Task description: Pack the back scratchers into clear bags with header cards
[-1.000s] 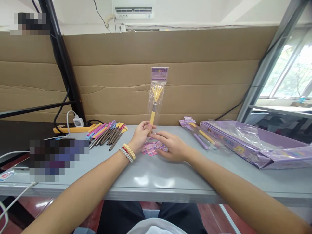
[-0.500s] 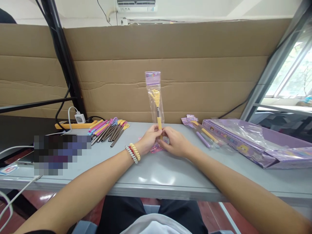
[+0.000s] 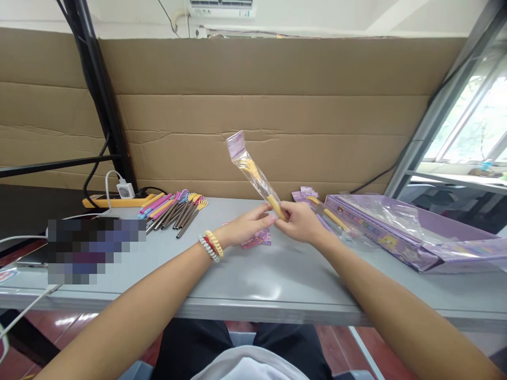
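My right hand (image 3: 299,220) is closed around the lower end of a yellow back scratcher (image 3: 276,206) in a clear bag (image 3: 259,182) with a purple header. The packet tilts, its top leaning to the left. Beside it my left hand (image 3: 249,224) is open, fingers stretched toward the handle; whether they touch it I cannot tell. Small pink-purple cards (image 3: 256,240) lie under the left hand, partly covered by it. Left of the hands, several unbagged back scratchers (image 3: 186,211) with metal rods and coloured handles lie in a pile.
Bagged back scratchers (image 3: 335,219) lie to the right, against an open purple display box (image 3: 400,232) with plastic film. At the back left are a yellow power strip (image 3: 103,202) and a white charger (image 3: 125,189) with cables. A cardboard panel (image 3: 277,111) stands behind the grey table (image 3: 237,285).
The bagged back scratcher has gone from upright to leaning left. My left hand has let go of the handle and its fingers have straightened; my right hand keeps hold, slightly further right.
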Action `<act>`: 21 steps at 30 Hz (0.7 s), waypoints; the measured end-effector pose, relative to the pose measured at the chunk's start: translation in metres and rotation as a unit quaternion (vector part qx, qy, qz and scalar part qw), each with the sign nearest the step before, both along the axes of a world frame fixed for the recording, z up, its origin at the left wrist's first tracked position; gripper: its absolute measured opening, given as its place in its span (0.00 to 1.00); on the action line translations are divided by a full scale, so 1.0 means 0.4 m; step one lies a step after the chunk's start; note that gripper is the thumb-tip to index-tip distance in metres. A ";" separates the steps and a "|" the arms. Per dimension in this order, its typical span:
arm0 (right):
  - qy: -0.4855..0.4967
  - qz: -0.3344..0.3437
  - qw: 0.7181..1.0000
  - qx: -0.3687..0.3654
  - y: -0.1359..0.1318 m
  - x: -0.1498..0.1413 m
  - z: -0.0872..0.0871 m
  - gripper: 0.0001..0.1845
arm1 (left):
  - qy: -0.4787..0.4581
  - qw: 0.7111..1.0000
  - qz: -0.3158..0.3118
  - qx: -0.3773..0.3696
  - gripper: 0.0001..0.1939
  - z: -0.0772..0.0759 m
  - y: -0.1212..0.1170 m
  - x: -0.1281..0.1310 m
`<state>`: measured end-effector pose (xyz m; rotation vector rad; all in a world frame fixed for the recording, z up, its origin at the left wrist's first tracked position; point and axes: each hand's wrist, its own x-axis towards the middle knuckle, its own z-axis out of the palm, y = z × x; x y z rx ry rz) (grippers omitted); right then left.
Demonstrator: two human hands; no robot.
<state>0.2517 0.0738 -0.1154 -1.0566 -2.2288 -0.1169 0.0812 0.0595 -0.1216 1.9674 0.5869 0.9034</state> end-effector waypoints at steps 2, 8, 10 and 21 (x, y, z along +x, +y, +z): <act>0.033 -0.045 0.998 0.039 0.016 0.049 0.021 0.14 | 0.062 0.992 0.084 0.070 0.24 0.009 0.025 -0.035; 0.083 -0.223 0.970 -0.047 0.041 0.264 0.081 0.20 | 0.205 0.872 0.380 0.233 0.21 -0.011 0.135 -0.200; 0.048 -0.269 0.955 -0.116 0.052 0.314 0.080 0.18 | 0.251 0.851 0.417 0.197 0.22 -0.023 0.154 -0.236; -0.066 -0.380 0.870 -0.308 0.149 0.352 0.012 0.11 | 0.412 0.833 0.358 0.087 0.30 -0.062 0.183 -0.252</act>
